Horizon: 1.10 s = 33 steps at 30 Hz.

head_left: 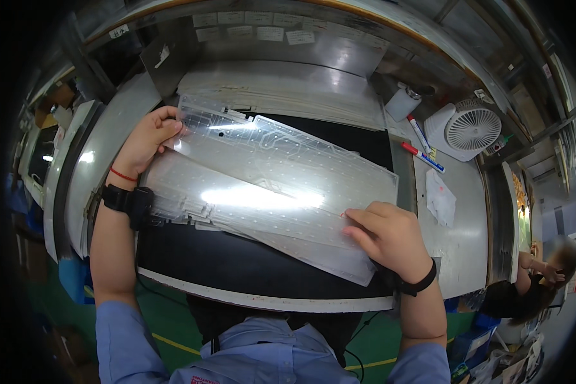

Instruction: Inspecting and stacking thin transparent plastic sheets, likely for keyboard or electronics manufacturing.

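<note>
1. Fingers of the left hand are curling over and pinching the upper-left corner of the clear plastic sheet; fingers of the right hand are bending down and pressing on its lower-right edge, not wrapping around it.
2. Sheet is lying between both hands, its long axis running from 10 o'clock to 4 o'clock across the bench; printed traces are showing on its upper part, glare on its middle.
3. Both hands are touching it, one at each end, so neither is nearer; left is sitting at 10 o'clock of the sheet's centre, right at 4 o'clock.
4. More clear sheets are lying stacked beneath, resting on a black mat.
5. Grey workbench is extending to 3 o'clock, carrying two markers and a small white fan at 2 o'clock.
6. Another person is sitting far off at 4 o'clock.
</note>
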{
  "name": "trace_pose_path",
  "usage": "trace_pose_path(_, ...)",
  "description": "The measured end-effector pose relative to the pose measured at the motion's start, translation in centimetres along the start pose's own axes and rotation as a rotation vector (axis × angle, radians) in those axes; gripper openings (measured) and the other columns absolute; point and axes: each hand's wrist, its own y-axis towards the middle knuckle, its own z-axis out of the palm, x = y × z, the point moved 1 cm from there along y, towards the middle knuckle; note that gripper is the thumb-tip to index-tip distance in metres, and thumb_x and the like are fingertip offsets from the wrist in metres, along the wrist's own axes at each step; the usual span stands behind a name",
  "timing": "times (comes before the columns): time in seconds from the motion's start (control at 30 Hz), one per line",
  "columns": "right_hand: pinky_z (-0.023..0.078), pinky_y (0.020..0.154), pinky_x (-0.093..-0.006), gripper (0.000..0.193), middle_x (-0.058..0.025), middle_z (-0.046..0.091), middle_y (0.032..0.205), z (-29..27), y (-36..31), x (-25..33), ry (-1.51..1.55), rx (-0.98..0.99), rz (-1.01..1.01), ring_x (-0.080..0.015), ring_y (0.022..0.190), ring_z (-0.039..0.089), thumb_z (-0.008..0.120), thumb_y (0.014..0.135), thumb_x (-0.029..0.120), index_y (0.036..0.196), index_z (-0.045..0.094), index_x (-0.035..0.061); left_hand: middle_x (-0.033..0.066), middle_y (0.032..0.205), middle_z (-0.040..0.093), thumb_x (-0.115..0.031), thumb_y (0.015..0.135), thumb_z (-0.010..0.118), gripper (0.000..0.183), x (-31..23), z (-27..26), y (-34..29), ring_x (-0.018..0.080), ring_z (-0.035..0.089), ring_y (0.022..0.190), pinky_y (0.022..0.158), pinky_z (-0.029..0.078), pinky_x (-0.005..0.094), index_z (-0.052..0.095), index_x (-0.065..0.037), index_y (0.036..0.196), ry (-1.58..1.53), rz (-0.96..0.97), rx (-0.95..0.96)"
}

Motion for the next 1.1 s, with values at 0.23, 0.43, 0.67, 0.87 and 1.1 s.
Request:
trace_pose_path(0.23,0.051,0.060,-0.0364,0.022,-0.0069,0.062,0.078,0.0,0.0,0.1,0.038,0.040,-0.014,-0.0269,0.070,0.064,0.075,0.080,0.025,0.095,0.070,0.0093,-0.0014,0.088,0.070,-0.011,0.098,0.058,0.013,-0.2,0.2,-0.1,-0.0042,0.047,0.059,0.047,0.033,0.0113,0.058,-0.009,0.111,0.011,-0.008,-0.010)
trace_pose_path(0.43,0.051,0.061,-0.0364,0.013,-0.0079,0.063,0.080,0.3,-0.1,-0.7,0.181,0.005,-0.021,-0.0277,0.073,0.064,0.072,0.081,0.014,0.092,0.069,0.0082,-0.0017,0.088,0.070,-0.013,0.098,0.059,0.014,-0.2,0.1,-0.1,-0.0045,0.048,0.059,0.047,0.032,0.0112,0.058,-0.009,0.111,0.016,0.003,-0.004)
trace_pose_path(0.67,0.052,0.062,-0.0349,0.011,-0.0057,0.065,0.082,0.4,0.1,-0.1,0.058,-0.012,-0.056,-0.0249,0.075,0.064,0.072,0.082,0.012,0.092,0.070,0.0088,-0.0016,0.090,0.069,-0.014,0.097,0.060,0.019,-0.4,0.2,-0.2,-0.0032,0.047,0.061,0.050,0.035,0.0124,0.058,-0.007,0.115,0.032,-0.014,0.000)
trace_pose_path(0.87,0.053,0.063,-0.0338,0.014,-0.0048,0.067,0.084,0.1,0.0,0.3,-0.046,0.033,-0.061,-0.0231,0.075,0.065,0.074,0.080,0.011,0.094,0.073,0.0104,-0.0015,0.092,0.069,-0.014,0.097,0.060,0.022,-0.2,-0.1,-0.2,-0.0026,0.047,0.062,0.052,0.036,0.0130,0.058,-0.006,0.117,0.037,-0.017,0.004)
trace_pose_path(1.1,0.050,0.057,-0.0327,0.011,-0.0022,0.060,0.078,0.4,-0.1,0.2,-0.127,-0.005,-0.122,-0.0198,0.070,0.062,0.073,0.081,0.014,0.092,0.070,0.0116,-0.0013,0.093,0.070,-0.014,0.097,0.059,0.022,-0.1,-0.1,-0.1,-0.0032,0.046,0.061,0.051,0.035,0.0128,0.058,-0.006,0.118,0.030,-0.008,0.014)
